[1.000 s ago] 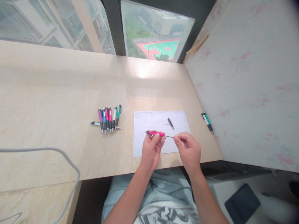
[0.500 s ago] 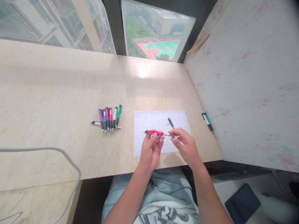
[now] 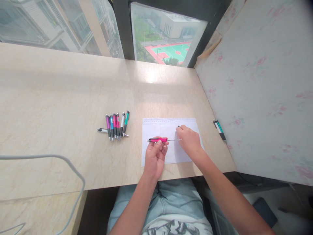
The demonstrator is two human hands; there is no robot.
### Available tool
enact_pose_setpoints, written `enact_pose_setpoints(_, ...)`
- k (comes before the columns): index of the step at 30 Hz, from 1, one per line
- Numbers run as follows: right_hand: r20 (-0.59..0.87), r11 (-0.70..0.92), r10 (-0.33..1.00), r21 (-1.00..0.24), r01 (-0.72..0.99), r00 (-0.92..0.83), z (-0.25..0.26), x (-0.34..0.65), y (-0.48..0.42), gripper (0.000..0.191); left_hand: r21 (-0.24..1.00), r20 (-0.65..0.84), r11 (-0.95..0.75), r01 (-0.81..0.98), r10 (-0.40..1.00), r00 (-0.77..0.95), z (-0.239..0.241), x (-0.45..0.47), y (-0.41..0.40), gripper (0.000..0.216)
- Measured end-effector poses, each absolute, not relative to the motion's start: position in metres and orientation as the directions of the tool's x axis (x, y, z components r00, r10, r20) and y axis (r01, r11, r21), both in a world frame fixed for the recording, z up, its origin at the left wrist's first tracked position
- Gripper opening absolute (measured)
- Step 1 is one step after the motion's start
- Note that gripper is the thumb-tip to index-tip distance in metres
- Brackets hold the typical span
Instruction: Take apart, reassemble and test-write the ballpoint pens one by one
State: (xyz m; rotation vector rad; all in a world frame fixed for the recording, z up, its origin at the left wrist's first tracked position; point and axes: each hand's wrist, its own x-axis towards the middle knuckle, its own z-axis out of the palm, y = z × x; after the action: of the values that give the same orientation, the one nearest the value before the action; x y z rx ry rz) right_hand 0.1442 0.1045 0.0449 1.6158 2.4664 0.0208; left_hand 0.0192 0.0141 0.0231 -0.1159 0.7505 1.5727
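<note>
My left hand pinches the pink pen barrel between thumb and fingers, level above the paper. A thin ink refill sticks out of the barrel's right end, its tip close to my right hand. The fingers of my right hand are bent down over the black pen grip and closed on it. Most of that grip is hidden behind the fingers; only its dark end shows. Under both hands lies a white sheet of paper with rows of handwriting along the top.
To the left, several pens lie side by side on the table, across another white pen. At the right, white and green pens lie by the flowered wall. A grey cable curves at the left front.
My right hand has left the refill's end and moved up and left onto the black grip on the paper. My left hand has shifted slightly left with the pink barrel.
</note>
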Motion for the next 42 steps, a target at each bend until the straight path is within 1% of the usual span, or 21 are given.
enact_pose_setpoints(2, -0.159, 0.408, 0.908, 0.130, 0.904, -0.387, 0.043, 0.143, 0.106, 0.020, 0.406, -0.490, 0.041, -0.913, 0.853, -0.179, 0.022, 0.020, 0.015, 0.020)
enact_pose_setpoints(4, -0.147, 0.417, 0.905, 0.116, 0.902, -0.399, 0.042, 0.143, 0.107, 0.021, 0.414, -0.490, 0.040, -0.909, 0.852, -0.185, 0.022, 0.020, 0.015, 0.020)
enact_pose_setpoints(6, -0.101, 0.416, 0.907, 0.066, 0.907, -0.409, 0.041, 0.145, 0.107, 0.021, 0.416, -0.499, 0.042, -0.908, 0.846, -0.190, 0.021, 0.019, 0.016, 0.020)
enact_pose_setpoints(7, -0.065, 0.412, 0.910, 0.019, 0.911, -0.410, 0.041, 0.146, 0.106, 0.021, 0.416, -0.505, 0.041, -0.909, 0.842, -0.193, 0.021, 0.019, 0.016, 0.019)
enact_pose_setpoints(9, 0.013, 0.409, 0.911, -0.135, 0.902, -0.412, 0.041, 0.152, 0.104, 0.018, 0.409, -0.518, 0.034, -0.912, 0.832, -0.201, 0.020, 0.019, 0.017, 0.017)
enact_pose_setpoints(12, 0.071, 0.368, 0.921, -0.481, 0.796, -0.383, 0.040, 0.163, 0.093, 0.013, 0.390, -0.540, 0.013, -0.921, 0.813, -0.217, 0.020, 0.017, 0.017, 0.013)
enact_pose_setpoints(14, 0.041, 0.237, 0.955, -0.704, 0.669, -0.295, 0.039, 0.169, 0.082, 0.016, 0.383, -0.551, -0.002, -0.924, 0.802, -0.230, 0.019, 0.017, 0.018, 0.012)
enact_pose_setpoints(15, 0.010, 0.151, 0.973, -0.787, 0.598, -0.233, 0.038, 0.171, 0.077, 0.020, 0.385, -0.553, -0.008, -0.923, 0.799, -0.237, 0.019, 0.017, 0.018, 0.012)
enact_pose_setpoints(16, -0.026, 0.068, 0.985, -0.848, 0.525, -0.170, 0.037, 0.172, 0.071, 0.023, 0.388, -0.553, -0.013, -0.922, 0.796, -0.244, 0.019, 0.017, 0.017, 0.012)
enact_pose_setpoints(18, -0.091, -0.058, 0.993, -0.925, 0.376, -0.069, 0.036, 0.170, 0.060, 0.027, 0.396, -0.551, -0.020, -0.918, 0.795, -0.255, 0.019, 0.017, 0.017, 0.013)
enact_pose_setpoints(20, -0.135, -0.130, 0.991, -0.966, 0.225, -0.006, 0.035, 0.165, 0.053, 0.026, 0.402, -0.545, -0.017, -0.916, 0.799, -0.254, 0.020, 0.018, 0.016, 0.013)
enact_pose_setpoints(22, -0.163, -0.167, 0.986, -0.982, 0.087, 0.044, 0.035, 0.159, 0.048, 0.025, 0.410, -0.537, -0.007, -0.912, 0.806, -0.248, 0.020, 0.019, 0.015, 0.013)
enact_pose_setpoints(25, -0.168, -0.167, 0.980, -0.986, -0.018, 0.109, 0.037, 0.154, 0.046, 0.025, 0.427, -0.528, 0.002, -0.904, 0.813, -0.248, 0.023, 0.020, 0.014, 0.014)
enact_pose_setpoints(28, -0.140, -0.137, 0.981, -0.990, -0.030, 0.138, 0.040, 0.154, 0.046, 0.024, 0.437, -0.527, 0.004, -0.899, 0.811, -0.252, 0.025, 0.021, 0.014, 0.015)
enact_pose_setpoints(35, -0.102, -0.103, 0.986, -0.995, -0.006, 0.131, 0.042, 0.154, 0.046, 0.022, 0.449, -0.531, 0.027, -0.893, 0.812, -0.243, 0.029, 0.022, 0.014, 0.016)
enact_pose_setpoints(39, -0.111, -0.115, 0.988, -0.993, 0.033, 0.106, 0.041, 0.153, 0.047, 0.024, 0.450, -0.537, 0.043, -0.892, 0.811, -0.232, 0.029, 0.023, 0.013, 0.016)
enact_pose_setpoints(42, -0.140, -0.142, 0.985, -0.990, 0.011, 0.104, 0.040, 0.151, 0.046, 0.025, 0.447, -0.536, 0.052, -0.893, 0.815, -0.221, 0.029, 0.024, 0.013, 0.016)
